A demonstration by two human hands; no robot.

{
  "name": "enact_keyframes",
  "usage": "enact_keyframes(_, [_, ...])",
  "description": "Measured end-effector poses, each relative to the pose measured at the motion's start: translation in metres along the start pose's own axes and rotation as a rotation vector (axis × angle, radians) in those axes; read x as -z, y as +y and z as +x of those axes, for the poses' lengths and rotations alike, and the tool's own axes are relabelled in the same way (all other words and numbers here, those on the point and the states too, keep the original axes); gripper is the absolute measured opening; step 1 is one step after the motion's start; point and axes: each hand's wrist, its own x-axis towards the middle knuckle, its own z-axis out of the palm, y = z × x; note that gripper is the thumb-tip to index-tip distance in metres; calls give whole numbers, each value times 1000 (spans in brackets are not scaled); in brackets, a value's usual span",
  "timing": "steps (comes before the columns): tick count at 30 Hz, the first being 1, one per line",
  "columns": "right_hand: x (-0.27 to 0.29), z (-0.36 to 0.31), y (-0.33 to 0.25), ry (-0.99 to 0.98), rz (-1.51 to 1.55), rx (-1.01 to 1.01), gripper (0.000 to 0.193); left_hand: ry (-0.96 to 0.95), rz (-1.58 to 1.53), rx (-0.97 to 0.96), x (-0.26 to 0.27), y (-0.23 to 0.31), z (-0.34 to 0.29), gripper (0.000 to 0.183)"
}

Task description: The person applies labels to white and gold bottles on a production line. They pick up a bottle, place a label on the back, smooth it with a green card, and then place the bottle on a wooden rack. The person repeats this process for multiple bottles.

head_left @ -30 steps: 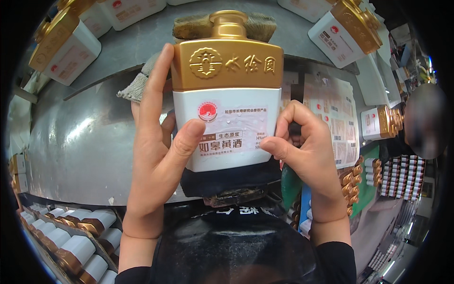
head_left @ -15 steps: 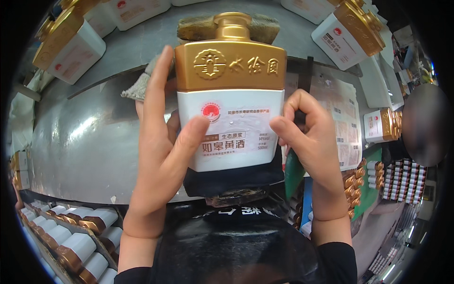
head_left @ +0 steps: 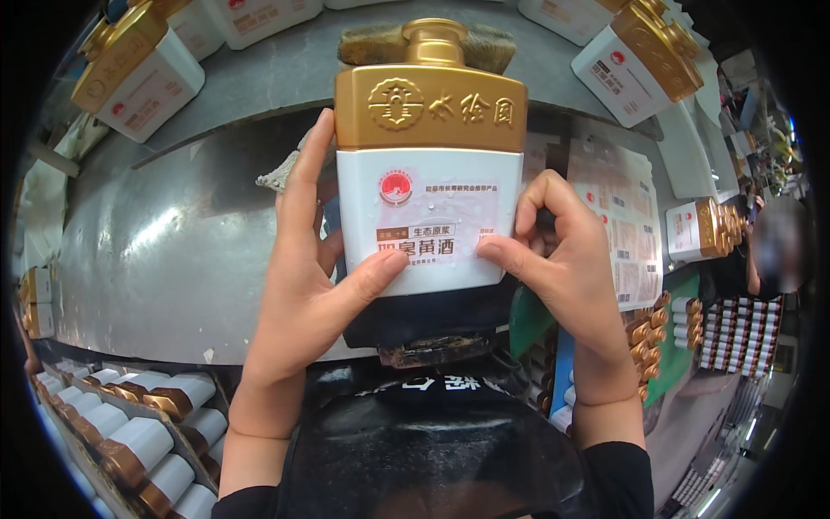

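At frame centre, the left hand clamps the bottle while the right hand thumbs the wet label, best smoothed lightly, evenly outward.

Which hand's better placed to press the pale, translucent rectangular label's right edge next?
Right hand, likely: its thumb is at the lower right of the label on the white-and-gold flat-faced bottle. The left hand has its thumb lower left.
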Motion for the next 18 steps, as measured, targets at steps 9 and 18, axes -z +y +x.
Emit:
enact_keyframes(9, [35,20,17,62,272,75,24,-13,2,-8,-2,-2,4,97])
enact_keyframes(18, [10,-7,-32,-40,-476,499,41,27,-2,25,-8,-2,1,98])
